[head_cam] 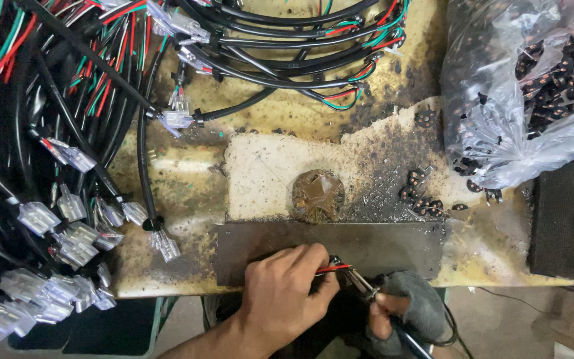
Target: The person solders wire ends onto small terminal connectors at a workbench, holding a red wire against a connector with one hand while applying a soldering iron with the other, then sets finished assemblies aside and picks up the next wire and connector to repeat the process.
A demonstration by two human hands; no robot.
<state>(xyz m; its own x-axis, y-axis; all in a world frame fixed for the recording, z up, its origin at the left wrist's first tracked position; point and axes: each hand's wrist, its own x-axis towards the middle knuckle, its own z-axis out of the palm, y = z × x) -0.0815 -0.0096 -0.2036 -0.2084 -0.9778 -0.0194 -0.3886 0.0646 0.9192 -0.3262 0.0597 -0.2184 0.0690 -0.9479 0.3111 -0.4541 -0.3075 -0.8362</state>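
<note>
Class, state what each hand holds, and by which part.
Left hand pinches a red wire near its end. Gloved right hand grips a soldering iron by its handle.

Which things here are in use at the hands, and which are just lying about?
In use:
left hand pinching a red wire
right hand, gloved, holding a soldering iron
metal plate

Lying about:
cable harnesses with clear connectors
plastic bag of small black parts
loose black parts
brown round pad

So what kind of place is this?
Probably a small electronics workshop where wires get soldered. The scorched, stained yellow workbench holds bundles of black cables with clear plastic connectors, a clear plastic bag of small black parts, and the right hand grips a thin metal-tipped soldering tool.
</note>
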